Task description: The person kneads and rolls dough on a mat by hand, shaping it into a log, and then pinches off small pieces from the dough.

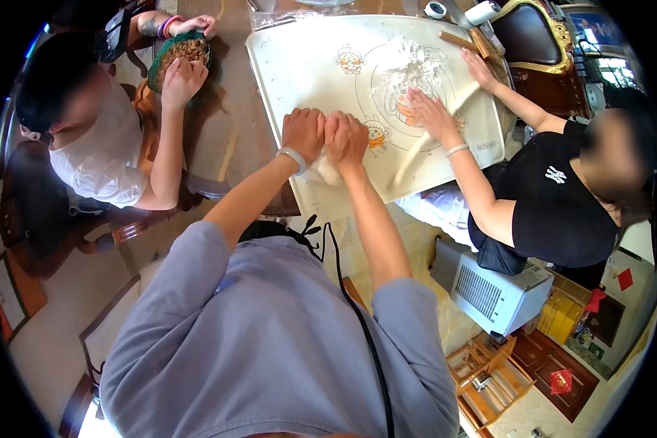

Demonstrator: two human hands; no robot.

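Observation:
My left hand [304,135] and my right hand [345,139] are side by side, touching, over the near left part of a pale printed mat [306,58]. Both have their fingers curled in. Just below them a lump of pale dough [324,172] shows between my wrists, pressed on the mat; my hands cover the rest of it. White flour [414,66] is heaped and scattered on the far middle of the mat.
At the right, a person in black [555,182] has both hands on the mat by a long dough strip [416,150]. At the left, another person [102,160] holds a green bowl [155,73] of filling. Wooden rolling pins [458,42] lie at the back right.

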